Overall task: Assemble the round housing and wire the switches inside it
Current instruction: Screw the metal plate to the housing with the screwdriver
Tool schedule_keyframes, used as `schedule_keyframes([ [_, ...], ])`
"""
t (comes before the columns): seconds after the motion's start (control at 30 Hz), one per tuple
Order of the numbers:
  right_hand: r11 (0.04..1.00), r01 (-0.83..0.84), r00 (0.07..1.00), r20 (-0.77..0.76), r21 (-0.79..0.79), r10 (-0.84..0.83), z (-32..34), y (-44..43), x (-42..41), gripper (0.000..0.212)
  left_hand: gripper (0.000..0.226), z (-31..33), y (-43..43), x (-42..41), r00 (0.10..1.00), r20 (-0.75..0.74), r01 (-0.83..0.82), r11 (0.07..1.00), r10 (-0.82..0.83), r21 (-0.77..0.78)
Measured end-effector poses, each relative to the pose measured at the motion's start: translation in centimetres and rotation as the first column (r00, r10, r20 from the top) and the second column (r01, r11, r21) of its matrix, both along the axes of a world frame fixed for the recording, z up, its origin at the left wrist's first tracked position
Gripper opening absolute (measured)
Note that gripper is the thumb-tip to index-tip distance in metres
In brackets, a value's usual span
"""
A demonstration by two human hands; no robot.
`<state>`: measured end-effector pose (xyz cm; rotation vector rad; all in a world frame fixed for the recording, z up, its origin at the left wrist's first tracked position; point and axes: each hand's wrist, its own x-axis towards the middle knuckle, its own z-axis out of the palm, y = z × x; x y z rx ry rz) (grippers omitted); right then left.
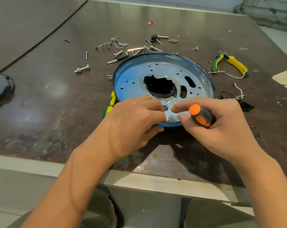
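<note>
Screws [86, 55], pliers [236, 64], switches [245, 104] around housing [131, 76]

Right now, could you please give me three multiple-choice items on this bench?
1. Where does the screw heap lie? A) beyond the housing B) inside it C) on the floor
2. The screwdriver handle is: A) red and white B) orange and black C) all blue
3. The right hand is: A) flat and empty B) gripping the screwdriver C) holding a hammer
Answers: 1 A, it lies past the far rim; 2 B, orange cap on black grip; 3 B, it wraps the handle.
</note>
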<state>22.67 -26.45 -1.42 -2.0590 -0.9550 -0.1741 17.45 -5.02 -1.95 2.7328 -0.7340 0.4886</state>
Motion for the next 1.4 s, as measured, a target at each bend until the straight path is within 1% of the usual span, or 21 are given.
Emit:
schedule_keyframes([
  [0.07, 0.995, 0.085, 0.996, 0.019, -0.045, -0.085, 0.5, 0.5, 0.0, 0.013, 0.01, 0.0, 0.0, 0.0, 1.0, -0.011, -0.008, 1.0, 0.008, 0.002],
  [0.13, 0.972, 0.188, 0.982, 0.03, -0.142, -0.186, 1.1, 1.0, 0.2, 0.016, 0.008, 0.0, 0.0, -0.1, 1.0, -0.008, -0.013, 1.0, 0.013, 0.01],
  [0.2, 0.942, 0.227, 0.974, 0.031, -0.246, -0.226, 1.8, 1.4, 0.4, 0.014, 0.007, 0.0, 0.0, 0.0, 1.0, 0.001, -0.014, 1.0, 0.014, 0.015],
  [0.23, 0.929, 0.221, 0.975, 0.032, -0.296, -0.221, 2.2, 1.6, 0.5, 0.016, 0.007, 0.0, 0.0, -0.1, 1.0, -0.003, -0.013, 1.0, 0.013, 0.017],
  [0.3, 0.898, 0.194, 0.98, 0.034, -0.396, -0.197, 3.1, 2.0, 0.5, 0.03, 0.009, 0.0, 0.0, -0.1, 1.0, -0.01, -0.005, 1.0, 0.005, 0.004],
  [0.33, 0.876, 0.183, 0.982, 0.039, -0.447, -0.185, 3.6, 2.3, 0.6, 0.034, 0.01, 0.1, 0.0, -0.1, 1.0, -0.013, -0.003, 1.0, 0.003, -0.008],
  [0.43, 0.78, 0.161, 0.987, 0.1, -0.605, -0.126, 4.9, 3.3, 1.5, 0.035, 0.017, -0.3, 0.1, -0.1, 0.999, -0.039, -0.037, 0.999, 0.035, -0.034],
  [0.47, 0.75, 0.133, 0.991, 0.087, -0.648, -0.101, 5.1, 3.6, 1.8, 0.036, 0.02, -0.4, 0.1, -0.1, 0.998, -0.051, -0.049, 0.998, 0.047, -0.037],
  [0.53, 0.715, 0.047, 0.997, -0.014, -0.698, -0.08, 5.1, 4.0, 2.3, 0.033, 0.022, -0.5, 0.1, -0.1, 0.997, -0.057, -0.062, 0.997, 0.059, -0.047],
  [0.6, 0.716, -0.013, 0.988, -0.121, -0.698, -0.1, 4.9, 4.0, 2.8, 0.029, 0.021, -0.6, 0.2, -0.1, 0.996, -0.052, -0.075, 0.996, 0.072, -0.05],
  [0.7, 0.727, -0.037, 0.982, -0.159, -0.685, -0.099, 4.8, 3.9, 3.4, 0.024, 0.023, -0.5, 0.3, -0.1, 0.996, -0.031, -0.087, 0.996, 0.087, -0.016],
  [0.8, 0.749, -0.111, 0.969, -0.238, -0.653, -0.064, 4.7, 4.2, 3.8, 0.011, 0.023, -0.4, 0.3, -0.4, 0.991, 0.053, -0.125, 0.992, 0.124, 0.02],
  [0.87, 0.766, -0.168, 0.948, -0.315, -0.621, -0.047, 4.8, 4.2, 4.0, 0.006, 0.022, -0.4, 0.1, -0.6, 0.987, 0.044, -0.155, 0.988, 0.154, 0.013],
  [0.93, 0.764, -0.192, 0.933, -0.355, -0.616, -0.052, 5.0, 4.2, 4.0, 0.005, 0.02, -0.7, 0.0, -0.9, 0.985, 0.044, -0.168, 0.986, 0.168, -0.005],
  [1.1, 0.761, -0.152, 0.937, -0.337, -0.631, -0.092, 5.0, 4.2, 3.9, 0.009, 0.016, -1.8, -0.1, -1.3, 0.983, 0.097, -0.152, 0.987, 0.157, -0.056],
  [1.17, 0.772, -0.138, 0.938, -0.331, -0.62, -0.098, 5.0, 4.4, 3.8, 0.01, 0.019, -2.0, 0.1, -1.1, 0.983, 0.108, -0.14, 0.988, 0.147, -0.064],
  [1.27, 0.788, -0.126, 0.941, -0.324, -0.603, -0.097, 4.9, 4.6, 3.7, 0.009, 0.033, -2.2, 0.4, -0.7, 0.985, 0.114, -0.119, 0.99, 0.127, -0.077],
  [1.4, 0.785, -0.146, 0.936, -0.34, -0.602, -0.087, 4.9, 4.7, 3.8, 0.011, 0.031, -2.5, 0.3, -0.5, 0.983, 0.134, -0.114, 0.988, 0.127, -0.102],
])
